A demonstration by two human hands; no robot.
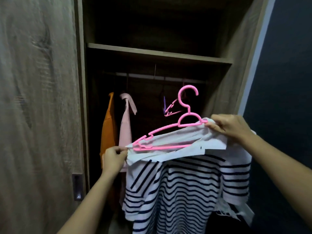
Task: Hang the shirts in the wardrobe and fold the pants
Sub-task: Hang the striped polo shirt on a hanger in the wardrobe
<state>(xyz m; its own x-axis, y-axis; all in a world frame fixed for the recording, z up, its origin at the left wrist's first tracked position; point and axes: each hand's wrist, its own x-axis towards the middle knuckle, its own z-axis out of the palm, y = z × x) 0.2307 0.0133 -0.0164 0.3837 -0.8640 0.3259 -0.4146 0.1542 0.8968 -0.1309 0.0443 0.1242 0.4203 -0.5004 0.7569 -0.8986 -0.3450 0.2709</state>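
Shirt-hanging step: left hand (114, 157) and right hand (231, 125) each pinch the striped shirt (185, 191) at its collar, settling it on the pink hanger (189, 112), whose hook next wants the rail (143, 76).

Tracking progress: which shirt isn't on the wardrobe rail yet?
The striped shirt, held by the left hand and right hand on a pink hanger; the orange shirt and pale pink shirt hang inside.

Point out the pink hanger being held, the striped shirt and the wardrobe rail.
pink hanger (188, 110): head view, neck just below the hook.
striped shirt (185, 183): head view, striped front panel.
wardrobe rail (143, 76): head view, lit middle stretch.
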